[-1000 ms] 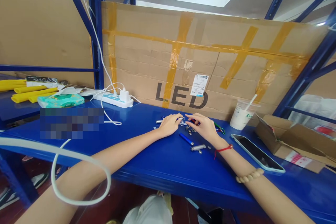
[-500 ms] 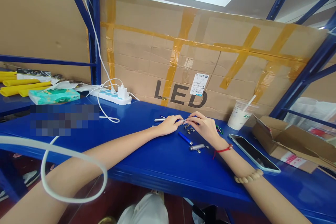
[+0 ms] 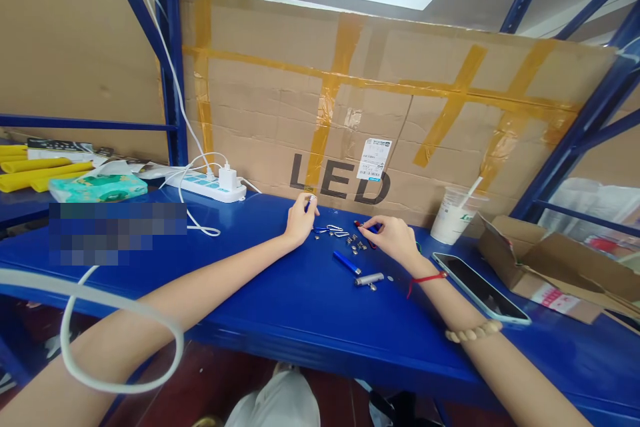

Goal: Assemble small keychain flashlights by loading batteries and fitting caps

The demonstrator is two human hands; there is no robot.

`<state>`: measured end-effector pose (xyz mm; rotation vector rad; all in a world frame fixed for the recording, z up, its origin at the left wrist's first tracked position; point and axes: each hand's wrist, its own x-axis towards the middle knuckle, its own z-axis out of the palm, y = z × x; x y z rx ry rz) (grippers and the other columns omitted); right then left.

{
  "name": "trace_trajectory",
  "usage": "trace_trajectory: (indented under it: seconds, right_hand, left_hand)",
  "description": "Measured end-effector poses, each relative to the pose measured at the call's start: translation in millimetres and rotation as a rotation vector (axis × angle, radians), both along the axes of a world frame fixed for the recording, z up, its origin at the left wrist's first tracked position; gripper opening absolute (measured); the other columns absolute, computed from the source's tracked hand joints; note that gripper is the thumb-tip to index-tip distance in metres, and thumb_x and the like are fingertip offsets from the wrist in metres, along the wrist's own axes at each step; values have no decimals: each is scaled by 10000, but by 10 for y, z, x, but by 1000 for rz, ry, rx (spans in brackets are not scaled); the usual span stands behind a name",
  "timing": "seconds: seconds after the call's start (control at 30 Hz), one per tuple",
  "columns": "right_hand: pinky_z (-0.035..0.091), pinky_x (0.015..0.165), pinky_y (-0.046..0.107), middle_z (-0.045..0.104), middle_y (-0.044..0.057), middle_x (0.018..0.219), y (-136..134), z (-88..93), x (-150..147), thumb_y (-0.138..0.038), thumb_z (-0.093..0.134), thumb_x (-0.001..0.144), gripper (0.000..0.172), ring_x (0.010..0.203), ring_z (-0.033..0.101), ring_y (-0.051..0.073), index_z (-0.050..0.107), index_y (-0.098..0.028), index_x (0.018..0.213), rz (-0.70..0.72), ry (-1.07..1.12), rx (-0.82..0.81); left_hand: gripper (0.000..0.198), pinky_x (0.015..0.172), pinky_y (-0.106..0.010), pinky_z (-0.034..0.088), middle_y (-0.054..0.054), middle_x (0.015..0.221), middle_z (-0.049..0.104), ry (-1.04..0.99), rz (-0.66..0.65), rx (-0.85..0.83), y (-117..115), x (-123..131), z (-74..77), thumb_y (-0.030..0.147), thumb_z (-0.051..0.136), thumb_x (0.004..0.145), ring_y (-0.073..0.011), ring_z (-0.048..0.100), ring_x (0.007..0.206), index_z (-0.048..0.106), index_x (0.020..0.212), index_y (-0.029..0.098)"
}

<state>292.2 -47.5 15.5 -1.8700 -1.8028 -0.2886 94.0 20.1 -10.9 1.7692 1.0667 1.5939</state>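
Note:
My left hand (image 3: 301,219) is raised over the back of the table, by the cardboard. Its fingers are pinched on something small, with a pale, shiny tip showing. My right hand (image 3: 393,237) is low at the clips, thumb and forefinger together beside a small red piece (image 3: 357,223); what they grip is unclear. Silver carabiner clips (image 3: 341,234) and a blue carabiner clip (image 3: 320,230) lie between my hands. Several small metal pieces (image 3: 355,247) are scattered nearby. In front rest a blue tube (image 3: 347,262) and a silver tube (image 3: 369,279).
To the right are a phone (image 3: 480,288), a drink cup (image 3: 453,217) and an opened cardboard box (image 3: 565,260). A power strip (image 3: 200,185) and a tissue pack (image 3: 97,188) sit left. A white cable (image 3: 123,387) loops over my left forearm. Taped cardboard (image 3: 270,113) stands behind.
My hands have moved apart. The left went up and leftward, and the silver tube formerly beside it no longer shows on the table. The right lowered to the clips, now more exposed.

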Motion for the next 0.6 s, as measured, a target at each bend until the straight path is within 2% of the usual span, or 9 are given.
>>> trace_trajectory:
  seconds: [0.1, 0.23, 0.4, 0.6]
  right_hand:
    - [367, 566, 248, 697, 0, 750, -29, 31, -40, -447, 537, 733, 235, 782, 624, 204, 693, -274, 761, -65, -20, -78]
    - [387, 599, 262, 692, 17, 758, -52, 46, -62, -434, 454, 788, 284, 784, 627, 207, 669, -249, 789, -121, 3, -135]
    - [409, 596, 271, 672, 44, 928, -45, 16, -45, -387, 461, 784, 296, 824, 625, 221, 677, -224, 663, -90, -104, -172]
    - [418, 574, 277, 686, 60, 717, -10, -34, -14, -415, 542, 753, 293, 740, 644, 230, 689, -207, 607, -51, -119, -242]
  left_hand:
    - [143, 641, -241, 406, 17, 643, 634, -38, 24, -50, 37, -25, 8, 315, 457, 830, -136, 579, 628, 520, 887, 200]
    - [132, 651, -246, 412, 8, 649, 644, -27, 31, -57, 36, -27, -7, 303, 488, 805, -145, 592, 651, 518, 874, 194]
    - [137, 627, -239, 422, 14, 621, 615, 12, -3, -13, -53, 15, -17, 305, 503, 796, -144, 596, 634, 533, 864, 190]
    - [171, 627, -240, 423, 24, 644, 595, 220, -135, 159, -238, 102, 10, 331, 461, 834, -142, 590, 641, 543, 930, 216]
